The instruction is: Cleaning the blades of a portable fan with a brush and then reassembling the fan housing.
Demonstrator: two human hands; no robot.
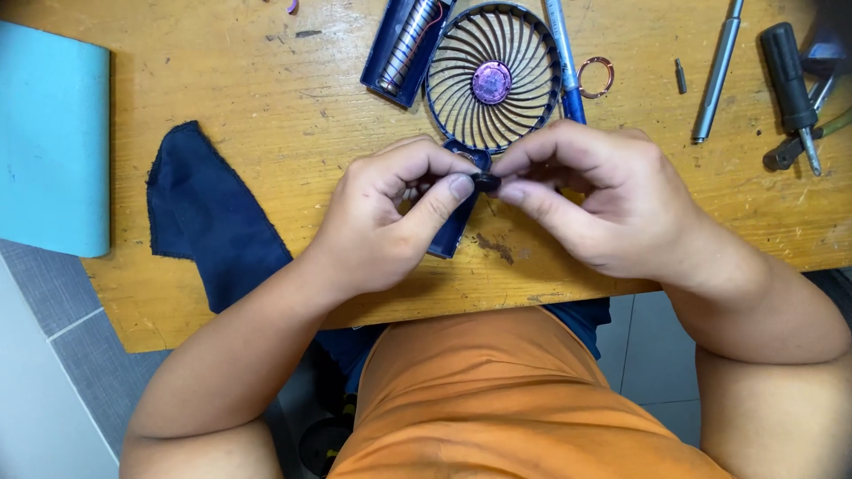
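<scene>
My left hand (390,217) and my right hand (603,200) meet over the wooden table (266,80), both pinching a small round black part (485,182) between thumbs and fingertips. Under the hands lies a dark blue hand-held fan: its round front grille (493,80) with spiral ribs and a purple centre shows above them, and its handle (451,232) pokes out below my left thumb. Most of the small part is hidden by my fingers.
A dark blue fan housing piece (406,43) with a battery lies at the top. A copper coil ring (595,76), a blue pen (564,53), a screwdriver bit (680,75), a metal driver shaft (717,71), a black-handled screwdriver (792,80), a dark cloth (209,222) and a light blue box (51,137) surround them.
</scene>
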